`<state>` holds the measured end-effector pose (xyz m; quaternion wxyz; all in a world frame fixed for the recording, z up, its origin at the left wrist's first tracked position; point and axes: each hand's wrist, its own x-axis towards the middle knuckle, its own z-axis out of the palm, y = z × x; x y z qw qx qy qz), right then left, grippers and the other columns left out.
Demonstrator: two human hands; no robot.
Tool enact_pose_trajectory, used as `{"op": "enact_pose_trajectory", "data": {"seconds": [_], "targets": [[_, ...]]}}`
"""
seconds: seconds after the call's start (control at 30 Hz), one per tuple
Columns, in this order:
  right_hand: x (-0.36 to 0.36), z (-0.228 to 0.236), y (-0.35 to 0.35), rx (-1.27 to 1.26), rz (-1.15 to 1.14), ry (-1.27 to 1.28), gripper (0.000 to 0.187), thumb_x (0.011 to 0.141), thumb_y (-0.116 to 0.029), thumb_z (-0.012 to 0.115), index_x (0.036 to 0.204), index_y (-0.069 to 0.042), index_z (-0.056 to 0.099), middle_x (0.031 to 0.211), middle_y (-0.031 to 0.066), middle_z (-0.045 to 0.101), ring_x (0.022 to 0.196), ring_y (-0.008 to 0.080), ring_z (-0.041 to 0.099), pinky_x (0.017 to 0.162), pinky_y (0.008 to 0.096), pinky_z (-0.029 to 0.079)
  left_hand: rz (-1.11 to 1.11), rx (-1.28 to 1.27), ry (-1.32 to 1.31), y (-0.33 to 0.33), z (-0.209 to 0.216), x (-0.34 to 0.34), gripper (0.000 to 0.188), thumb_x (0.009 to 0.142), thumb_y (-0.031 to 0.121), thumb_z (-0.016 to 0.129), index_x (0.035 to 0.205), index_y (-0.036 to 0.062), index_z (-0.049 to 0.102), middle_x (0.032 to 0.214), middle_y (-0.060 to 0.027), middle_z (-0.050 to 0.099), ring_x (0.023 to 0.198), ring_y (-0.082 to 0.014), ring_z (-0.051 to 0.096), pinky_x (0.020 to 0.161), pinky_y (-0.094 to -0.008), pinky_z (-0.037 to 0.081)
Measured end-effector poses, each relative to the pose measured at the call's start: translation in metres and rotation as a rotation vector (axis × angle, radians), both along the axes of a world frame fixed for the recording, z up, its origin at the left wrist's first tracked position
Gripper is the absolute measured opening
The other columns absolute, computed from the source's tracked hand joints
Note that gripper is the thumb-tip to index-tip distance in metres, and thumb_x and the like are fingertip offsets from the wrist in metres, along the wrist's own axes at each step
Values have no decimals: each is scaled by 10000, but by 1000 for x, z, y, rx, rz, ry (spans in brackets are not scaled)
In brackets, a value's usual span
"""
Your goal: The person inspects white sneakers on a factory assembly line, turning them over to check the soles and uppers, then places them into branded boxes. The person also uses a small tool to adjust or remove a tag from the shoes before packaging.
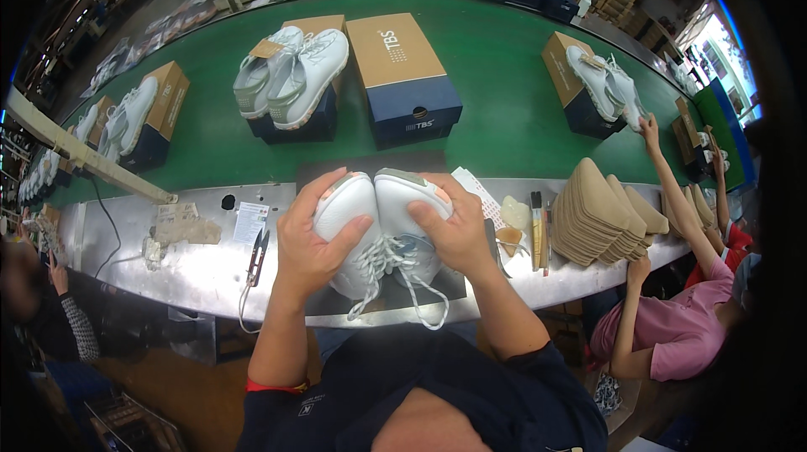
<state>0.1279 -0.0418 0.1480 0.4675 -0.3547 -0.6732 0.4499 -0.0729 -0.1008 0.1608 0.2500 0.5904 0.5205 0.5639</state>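
Note:
Two white lace-up sneakers are held side by side, toes away from me, over a dark mat (pixel 450 284) on the metal ledge. My left hand (pixel 315 229) wraps round the left sneaker (pixel 351 208), thumb on its upper. Round the right sneaker (pixel 399 195) my right hand (pixel 458 225) is closed the same way. White laces (pixel 395 263) hang loose toward me. Beyond them, on the green conveyor belt, a pair of white shoes (pixel 294 74) rests on a box, beside a closed brown and blue shoebox (pixel 403 74).
To the right lie brushes (pixel 536 229) and stacked tan shoe inserts (pixel 593 216). Thread snips (pixel 258 254) and a paper slip (pixel 250 222) are at left. A co-worker in pink (pixel 660 326) reaches toward shoes on a box (pixel 601 82). A metal post (pixel 92 158) slants at left.

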Motion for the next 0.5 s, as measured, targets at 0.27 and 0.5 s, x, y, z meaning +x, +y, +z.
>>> {"op": "enact_pose_trajectory", "data": {"seconds": [0.27,0.5], "targets": [[-7,3,-2,16,2,13,440,871,-306,747,1151,17,643,925,134,728,820,164,700,739,280,542,-11,-7,-14,-3,1,-6,541,795,168,791,1263,-3,581,1119,-152,703,952,-217,693,837,-316,541],[-4,6,-5,0,30,-54,443,859,-297,753,1157,13,648,974,134,725,864,189,701,777,297,542,18,-9,135,-10,12,-12,543,751,175,810,1229,8,616,1130,-183,689,966,-272,681,831,-346,533]]}}
